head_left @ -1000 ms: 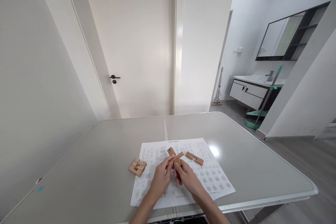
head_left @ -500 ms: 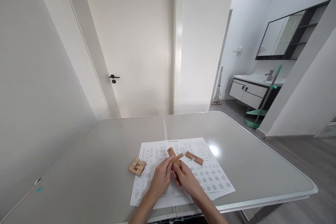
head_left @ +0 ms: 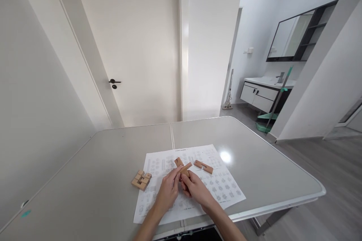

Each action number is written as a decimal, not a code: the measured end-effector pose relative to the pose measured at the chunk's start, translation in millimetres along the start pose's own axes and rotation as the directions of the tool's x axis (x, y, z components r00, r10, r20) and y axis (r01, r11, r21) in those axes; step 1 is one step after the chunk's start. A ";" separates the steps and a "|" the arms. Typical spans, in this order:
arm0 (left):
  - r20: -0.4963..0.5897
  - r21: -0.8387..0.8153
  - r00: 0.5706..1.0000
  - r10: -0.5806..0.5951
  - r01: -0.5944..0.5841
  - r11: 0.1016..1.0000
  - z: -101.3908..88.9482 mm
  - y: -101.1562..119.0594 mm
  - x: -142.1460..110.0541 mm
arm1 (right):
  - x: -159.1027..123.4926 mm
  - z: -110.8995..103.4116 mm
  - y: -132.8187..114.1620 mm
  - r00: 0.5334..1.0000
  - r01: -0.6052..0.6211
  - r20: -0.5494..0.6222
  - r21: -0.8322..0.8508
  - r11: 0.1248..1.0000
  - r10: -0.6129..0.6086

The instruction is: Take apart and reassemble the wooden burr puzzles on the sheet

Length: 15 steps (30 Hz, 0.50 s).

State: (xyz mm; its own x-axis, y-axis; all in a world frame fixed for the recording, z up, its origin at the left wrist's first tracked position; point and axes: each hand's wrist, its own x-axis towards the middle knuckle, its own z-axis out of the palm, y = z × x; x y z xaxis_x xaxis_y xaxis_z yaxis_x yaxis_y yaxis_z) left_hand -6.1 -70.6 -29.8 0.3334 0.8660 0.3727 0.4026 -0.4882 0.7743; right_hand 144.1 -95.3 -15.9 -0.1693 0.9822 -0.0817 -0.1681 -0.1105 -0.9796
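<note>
Both hands meet above a printed sheet (head_left: 195,205), gripping small wooden puzzle pieces (head_left: 186,168) between them. My left hand (head_left: 169,188) is closed with its fingertips on the pieces. My right hand (head_left: 195,188) is closed too, thumb pressed against them from the right. Fingers cover much of the pieces, so how they fit together cannot be made out. Just beyond the fingers a marked wooden block end (head_left: 178,161) shows; whether it is held or lies on the paper is unclear. A notched wooden piece (head_left: 203,167) lies on the sheet to the right.
Left of the hands, a cluster of wooden blocks (head_left: 141,180) sits at the sheet's left edge. The grey table (head_left: 110,180) has a seam and a metal rim. Beyond are a door (head_left: 141,52), a washstand (head_left: 260,94), a mop (head_left: 229,94) and a green dustpan (head_left: 263,127).
The view has turned slightly right, so everything sits a little further left in the picture. The hands keep nearly the same grip on the wooden pieces.
</note>
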 end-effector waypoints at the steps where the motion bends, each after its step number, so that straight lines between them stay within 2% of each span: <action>1: 0.001 0.003 1.000 0.004 -0.004 1.000 -0.1 -0.5 0.3 | 0.1 -0.1 -0.4 1.000 -0.003 0.003 0.011 1.000 0.003; 15: 0.047 0.009 0.997 0.056 -0.057 0.998 -4.1 0.4 2.4 | 0.8 -2.6 -3.2 0.998 -0.039 0.053 0.109 0.993 0.034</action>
